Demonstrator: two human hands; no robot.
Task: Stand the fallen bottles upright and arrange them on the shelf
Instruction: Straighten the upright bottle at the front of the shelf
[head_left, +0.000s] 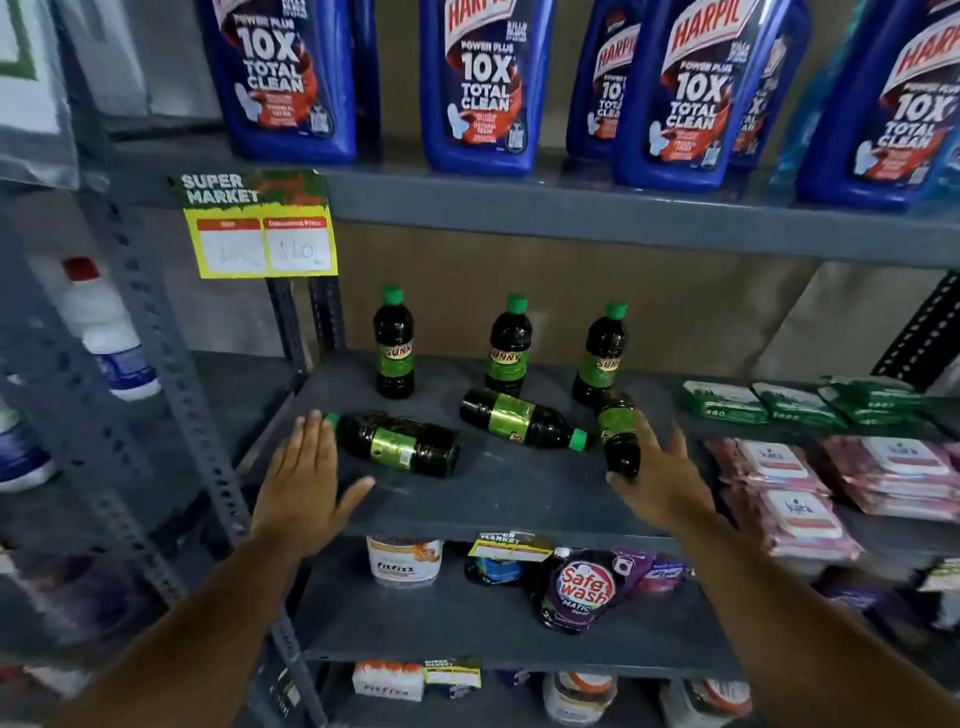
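Presently both hands are spread wide, holding nothing. The left hand (304, 475) sits beside the cap of the left fallen bottle (397, 444), which lies crosswise; the right hand (662, 480) flanks another (618, 434).

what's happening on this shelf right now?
A person is reaching both open hands onto the middle shelf, where six dark green-capped bottles sit. Three stand upright at the back; three lie on their sides in front. The left hand is beside the cap end of the left fallen bottle; the right hand is against the right fallen bottle. The middle fallen bottle is untouched. Nothing is gripped yet.
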